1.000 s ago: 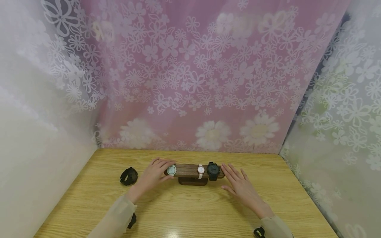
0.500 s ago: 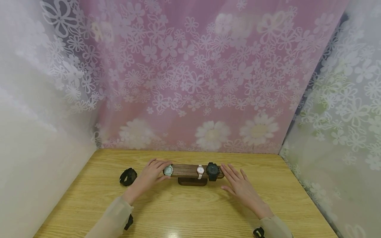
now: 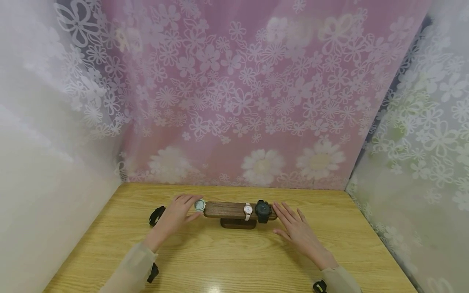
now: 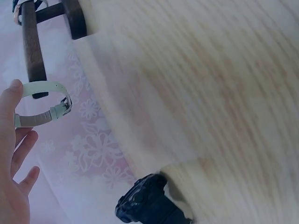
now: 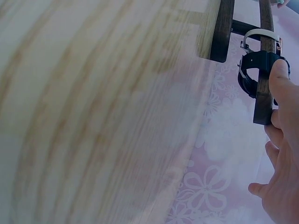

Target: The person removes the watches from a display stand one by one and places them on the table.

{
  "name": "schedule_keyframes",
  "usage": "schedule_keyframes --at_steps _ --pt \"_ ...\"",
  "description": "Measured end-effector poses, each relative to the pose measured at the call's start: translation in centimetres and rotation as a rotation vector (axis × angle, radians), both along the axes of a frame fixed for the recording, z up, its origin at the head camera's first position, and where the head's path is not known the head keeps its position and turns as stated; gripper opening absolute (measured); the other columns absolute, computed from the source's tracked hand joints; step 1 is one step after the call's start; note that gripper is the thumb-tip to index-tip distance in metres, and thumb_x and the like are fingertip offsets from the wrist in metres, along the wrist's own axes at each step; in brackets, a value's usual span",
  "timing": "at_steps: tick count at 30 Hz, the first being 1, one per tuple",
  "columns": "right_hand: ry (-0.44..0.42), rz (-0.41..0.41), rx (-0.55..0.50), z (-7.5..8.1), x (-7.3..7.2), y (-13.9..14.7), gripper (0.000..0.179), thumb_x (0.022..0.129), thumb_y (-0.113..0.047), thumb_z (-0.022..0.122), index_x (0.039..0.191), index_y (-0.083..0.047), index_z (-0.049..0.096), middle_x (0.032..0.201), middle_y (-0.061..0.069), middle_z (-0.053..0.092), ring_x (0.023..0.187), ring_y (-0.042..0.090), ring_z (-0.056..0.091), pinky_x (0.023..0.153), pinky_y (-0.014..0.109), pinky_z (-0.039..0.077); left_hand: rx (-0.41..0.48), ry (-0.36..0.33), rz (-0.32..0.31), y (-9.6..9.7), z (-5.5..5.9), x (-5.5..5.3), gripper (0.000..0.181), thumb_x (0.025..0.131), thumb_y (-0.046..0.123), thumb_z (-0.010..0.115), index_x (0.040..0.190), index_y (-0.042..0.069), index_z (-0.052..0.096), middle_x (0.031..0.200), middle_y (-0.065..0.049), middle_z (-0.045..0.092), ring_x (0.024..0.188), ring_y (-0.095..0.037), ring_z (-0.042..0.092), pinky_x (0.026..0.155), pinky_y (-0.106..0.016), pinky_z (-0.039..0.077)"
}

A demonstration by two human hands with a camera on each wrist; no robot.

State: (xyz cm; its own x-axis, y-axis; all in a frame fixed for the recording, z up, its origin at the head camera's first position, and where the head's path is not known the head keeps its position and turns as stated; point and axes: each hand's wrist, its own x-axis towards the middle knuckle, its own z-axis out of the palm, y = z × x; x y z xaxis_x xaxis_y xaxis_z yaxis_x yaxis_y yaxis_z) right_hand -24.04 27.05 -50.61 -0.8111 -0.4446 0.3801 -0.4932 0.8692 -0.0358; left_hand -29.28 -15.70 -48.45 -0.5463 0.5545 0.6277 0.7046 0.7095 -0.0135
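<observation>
My left hand [image 3: 172,213] pinches a pale green watch [image 3: 199,205] with a squarish face, its strap buckled into a loop. That watch is right at the left end of a dark wooden watch stand [image 3: 224,208]. In the left wrist view the strap loop [image 4: 44,87] overlaps the bar's tip. Toward the bar's right end sit a small white-strapped watch [image 3: 248,209] and a large black watch [image 3: 263,211]. My right hand [image 3: 298,232] has its fingers extended, fingertips against the bar's right end; its thumb overlaps the bar in the right wrist view.
Another black watch [image 3: 156,215] lies on the wooden table [image 3: 234,260], left of the stand and partly behind my left hand. A pink floral curtain [image 3: 238,101] hangs along the table's back edge, with pale hangings on both sides. Small black devices [image 3: 319,286] are on both wrists.
My left hand has moved left, sliding the pale green watch from on the bar to its left tip. My right hand stays at the bar's right end.
</observation>
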Motion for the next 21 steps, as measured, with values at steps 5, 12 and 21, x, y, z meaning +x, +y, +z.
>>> schedule_keyframes --at_steps 5,12,21 --pt "-0.004 -0.004 -0.003 0.0 0.0 0.0 0.082 0.093 -0.040 0.072 0.159 -0.010 0.034 0.165 0.009 0.031 0.149 0.035 0.031 0.118 0.065 0.022 0.021 -0.019 0.026 -0.4 0.7 0.2 0.056 0.082 0.029 0.086 0.130 0.006 0.067 0.114 -0.007 0.072 0.104 -0.027 0.068 0.096 -0.052 0.054" --pt "-0.015 -0.003 0.004 0.0 0.0 0.0 0.082 0.094 -0.041 0.070 0.160 -0.010 0.033 0.166 0.007 0.029 0.151 0.033 0.028 0.118 0.065 0.022 0.006 -0.040 0.045 -1.3 1.0 0.2 0.057 0.082 0.029 0.086 0.131 0.008 0.066 0.113 -0.005 0.071 0.104 -0.026 0.067 0.100 -0.052 0.051" --pt "-0.002 0.000 -0.003 0.0 0.0 0.0 0.081 0.093 -0.039 0.072 0.158 -0.008 0.035 0.165 0.009 0.031 0.149 0.035 0.031 0.118 0.066 0.022 0.034 0.002 0.065 -3.7 1.2 0.2 0.060 0.077 0.028 0.090 0.128 0.004 0.067 0.115 -0.011 0.071 0.104 -0.031 0.068 0.096 -0.057 0.051"
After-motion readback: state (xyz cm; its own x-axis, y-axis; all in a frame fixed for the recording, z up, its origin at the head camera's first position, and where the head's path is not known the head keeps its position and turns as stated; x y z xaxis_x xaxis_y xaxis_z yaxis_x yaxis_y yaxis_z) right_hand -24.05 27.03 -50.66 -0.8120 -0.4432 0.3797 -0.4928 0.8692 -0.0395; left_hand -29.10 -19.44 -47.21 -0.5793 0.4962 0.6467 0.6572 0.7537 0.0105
